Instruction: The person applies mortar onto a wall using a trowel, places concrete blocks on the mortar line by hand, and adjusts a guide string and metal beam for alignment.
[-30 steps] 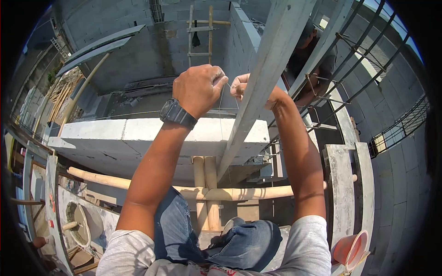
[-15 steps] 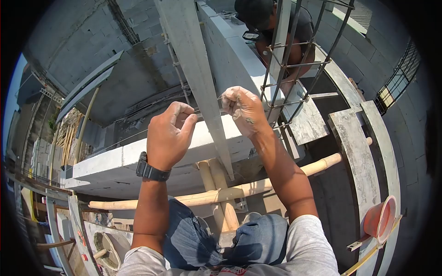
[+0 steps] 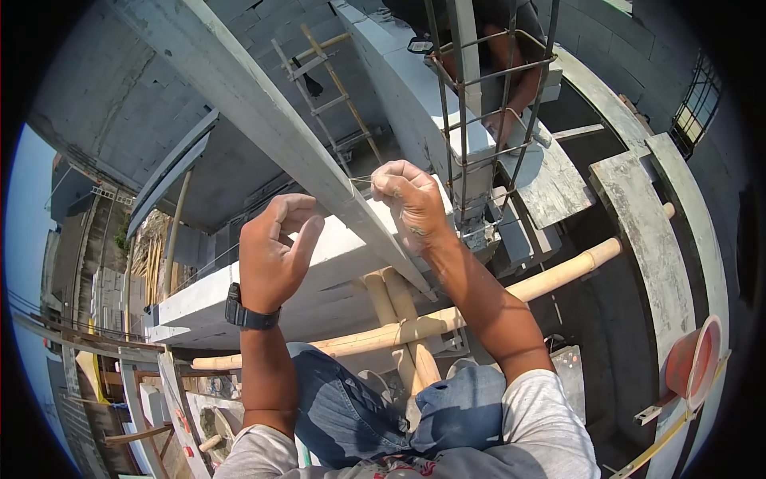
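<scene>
Right of the long grey beam (image 3: 275, 120), my right hand (image 3: 408, 199) is closed, pinching a thin string (image 3: 361, 178) that runs to the beam's edge. My left hand (image 3: 279, 247), with a black watch (image 3: 250, 311) on the wrist, is raised left of the beam, its fingers curled but apart from the thumb, nothing visible between them. The beam slants down between my hands, in front of a white block wall (image 3: 319, 259). Whether the string continues behind the beam I cannot tell.
Another person's arm (image 3: 515, 88) is behind a rebar cage (image 3: 479, 120) at the upper right. A bamboo pole (image 3: 519, 289) crosses above my knees. Planks (image 3: 650, 239) and a red bucket (image 3: 692, 363) are at the right. A bamboo ladder (image 3: 335, 100) stands beyond the wall.
The view has shifted, and the beam now leans more to the left. My hands have moved apart from their earlier closeness, and my left hand's fingers have opened.
</scene>
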`<action>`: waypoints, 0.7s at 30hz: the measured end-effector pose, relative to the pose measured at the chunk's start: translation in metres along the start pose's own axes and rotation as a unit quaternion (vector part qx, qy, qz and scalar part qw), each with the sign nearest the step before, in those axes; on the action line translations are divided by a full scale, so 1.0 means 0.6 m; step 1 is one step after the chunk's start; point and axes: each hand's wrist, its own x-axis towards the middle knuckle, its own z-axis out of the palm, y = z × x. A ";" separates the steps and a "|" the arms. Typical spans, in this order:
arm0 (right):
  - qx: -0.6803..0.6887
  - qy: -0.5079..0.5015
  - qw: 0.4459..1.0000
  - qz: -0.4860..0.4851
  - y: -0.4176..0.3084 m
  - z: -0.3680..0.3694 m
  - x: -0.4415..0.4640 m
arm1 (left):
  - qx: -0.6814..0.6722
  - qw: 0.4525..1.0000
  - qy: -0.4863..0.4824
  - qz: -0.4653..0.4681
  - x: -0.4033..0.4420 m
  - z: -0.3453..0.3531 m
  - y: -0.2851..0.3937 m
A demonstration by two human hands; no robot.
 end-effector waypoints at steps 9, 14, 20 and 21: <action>-0.031 -0.076 0.994 -0.075 0.009 -0.008 0.003 | 0.116 0.990 -0.007 0.083 0.043 0.010 -0.034; -0.054 -0.082 0.990 -0.099 -0.003 -0.006 0.007 | 0.059 0.995 0.020 0.076 0.056 0.025 -0.035; 0.052 -0.044 0.997 -0.026 0.002 -0.013 0.016 | 0.055 0.994 0.040 0.083 0.059 0.040 -0.042; 0.049 -0.041 0.998 -0.030 -0.002 -0.014 0.019 | 0.053 0.994 0.041 0.088 0.058 0.042 -0.040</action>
